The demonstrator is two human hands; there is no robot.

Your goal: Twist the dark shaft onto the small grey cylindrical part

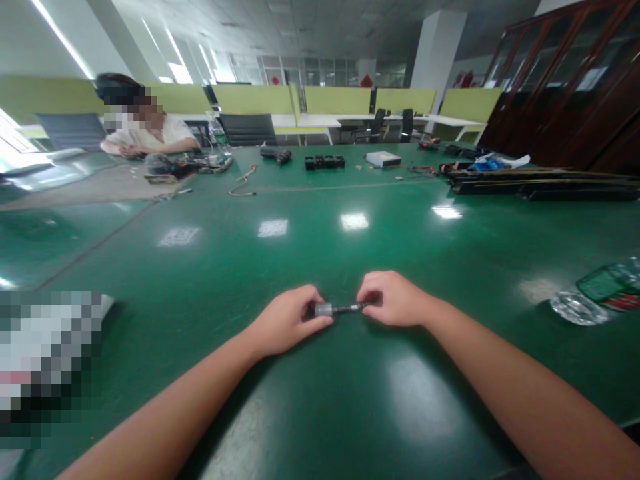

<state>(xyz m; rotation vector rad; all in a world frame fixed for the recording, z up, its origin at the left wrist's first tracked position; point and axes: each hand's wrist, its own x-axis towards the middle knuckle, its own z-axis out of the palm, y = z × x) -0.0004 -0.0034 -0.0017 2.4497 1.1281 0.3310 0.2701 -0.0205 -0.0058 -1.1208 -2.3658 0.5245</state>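
A small, slim piece with a grey cylinder [324,309] at one end and a thin dark shaft [345,309] lies crosswise just over the green tabletop [310,247]. Its exact kind is too small to tell. My left hand [285,323] is closed around the cylinder, thumb below and fingers above. The shaft's other end is pinched between the thumb and fingers of my right hand [395,299], which hide its tip. Both hands rest low, at or close to the table surface.
At the right lies a green-labelled plastic bottle [607,288]. A blurred-out pale object [50,347] sits at the left. Farther back are a black block [325,162], a white box [383,159], dark strips [540,181] and a cord [243,183]. Another person [150,127] sits far left.
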